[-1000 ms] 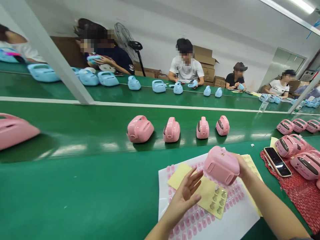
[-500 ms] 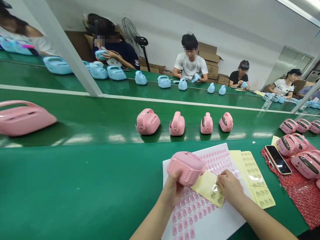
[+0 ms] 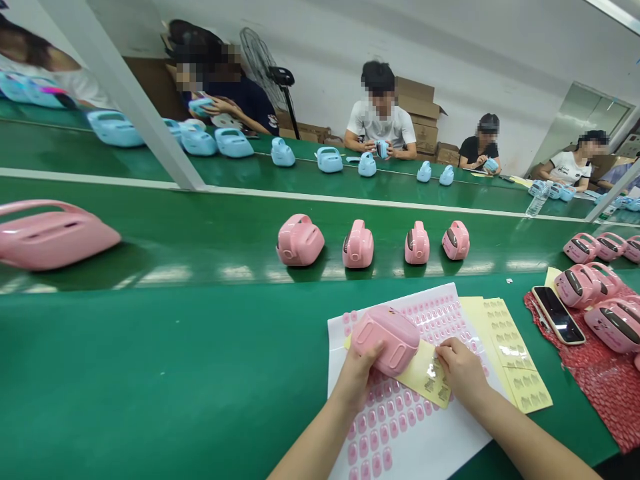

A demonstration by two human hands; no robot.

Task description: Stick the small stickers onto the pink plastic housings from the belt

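My left hand (image 3: 357, 370) is wrapped round a pink toy case (image 3: 386, 337), held just above a white sheet of pink stickers (image 3: 400, 427). My right hand (image 3: 461, 371) rests on a yellow sticker sheet (image 3: 427, 380), fingertips pinched at a small sticker beside the case. More yellow sticker sheets (image 3: 510, 347) lie to the right.
Several pink cases (image 3: 358, 244) stand in a row on the green belt (image 3: 150, 240), one large case (image 3: 50, 233) at far left. A phone (image 3: 557, 313) and more pink cases (image 3: 583, 285) lie on red wrap at right. Other people handle blue cases (image 3: 330, 160) across the far belt.
The pink case passed from my right hand to my left. My right hand came down onto the yellow sticker sheet and pinches at a sticker.
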